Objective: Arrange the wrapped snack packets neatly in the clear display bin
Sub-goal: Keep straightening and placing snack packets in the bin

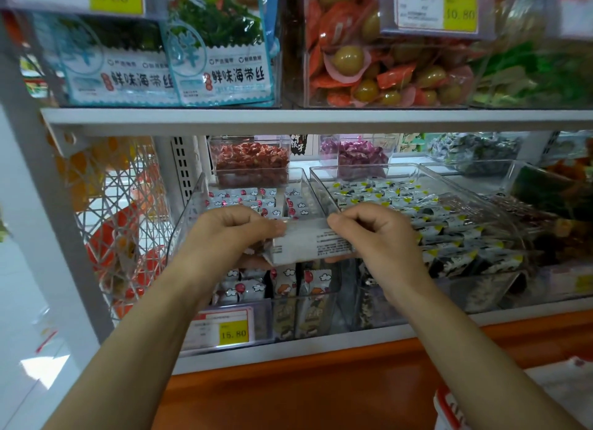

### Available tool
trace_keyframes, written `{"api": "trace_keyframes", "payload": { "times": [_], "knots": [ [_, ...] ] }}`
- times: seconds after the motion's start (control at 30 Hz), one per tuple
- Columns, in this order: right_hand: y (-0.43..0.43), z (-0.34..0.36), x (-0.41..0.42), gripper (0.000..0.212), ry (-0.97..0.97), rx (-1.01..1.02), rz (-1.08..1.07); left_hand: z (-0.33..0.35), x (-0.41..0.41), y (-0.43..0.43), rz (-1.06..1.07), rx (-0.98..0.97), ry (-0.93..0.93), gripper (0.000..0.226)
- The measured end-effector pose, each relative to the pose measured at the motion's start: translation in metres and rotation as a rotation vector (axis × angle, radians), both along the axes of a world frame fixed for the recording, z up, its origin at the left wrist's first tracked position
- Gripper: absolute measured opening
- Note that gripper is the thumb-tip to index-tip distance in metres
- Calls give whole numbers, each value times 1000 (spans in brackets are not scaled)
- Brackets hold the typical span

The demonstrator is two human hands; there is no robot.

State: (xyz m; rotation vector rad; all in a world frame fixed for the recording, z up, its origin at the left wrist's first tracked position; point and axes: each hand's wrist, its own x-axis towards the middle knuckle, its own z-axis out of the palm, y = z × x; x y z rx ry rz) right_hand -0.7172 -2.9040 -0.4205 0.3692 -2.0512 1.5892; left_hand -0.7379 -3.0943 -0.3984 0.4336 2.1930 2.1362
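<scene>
A clear display bin [192, 205] stands on the lower shelf and holds small white wrapped snack packets [253, 198] with red balloons and clouds printed on them. Over its front part, both hands hold a stack of white packets [311, 242], printed back side up. My left hand [231, 234] grips the stack's left end, fingers curled over the top. My right hand [372, 230] pinches its right end. More of the same packets [244, 288] stand upright in the bin's front, below the hands.
A second clear bin [417, 173] to the right holds black, white and yellow packets [449, 230]. Bins of red and purple sweets sit behind. A shelf board [288, 117] runs close overhead. A yellow price tag [233, 333] hangs at the front. An orange ledge lies below.
</scene>
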Motion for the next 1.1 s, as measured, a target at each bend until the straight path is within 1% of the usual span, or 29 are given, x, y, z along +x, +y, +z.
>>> {"api": "trace_keyframes", "payload": {
  "times": [0.03,0.13,0.23,0.33,0.37,0.43,0.53,0.63,0.77,0.83,0.93,0.97,1.03,1.07,1.1],
  "knots": [
    [-1,0,0,24,3,-2,19,0,-1,-2,4,0,-16,18],
    [-3,-1,1,24,-12,-35,64,0,-2,-5,13,-13,-36,15],
    [-4,-2,-1,19,0,-13,-8,0,-2,-4,24,-49,-6,19],
    [-3,-2,-2,13,0,-23,-65,-2,1,-1,-15,-158,39,33],
    [-2,-1,-2,14,-19,-18,-66,-2,2,0,-22,-192,50,37],
    [3,3,-2,17,-99,-31,-15,-1,4,1,-3,-209,77,34],
    [13,13,-1,18,-194,-43,107,3,4,1,34,-190,141,34],
    [20,19,0,25,-215,-19,181,4,4,2,13,-182,180,34],
    [24,21,0,29,-223,-20,215,2,3,3,12,-187,206,33],
    [24,17,-2,27,-204,-53,199,0,3,4,25,-176,198,31],
    [22,10,-5,13,-179,-100,181,-6,0,6,88,-113,201,23],
    [21,9,-5,15,-184,-136,214,-8,-1,6,115,-78,197,19],
    [21,8,-4,29,-173,-177,291,-11,-4,9,158,-17,182,13],
    [21,8,-4,36,-149,-154,296,-12,-4,10,172,0,173,14],
    [19,9,-3,38,-122,-126,279,-13,-4,11,172,13,162,14]
  ]
}}
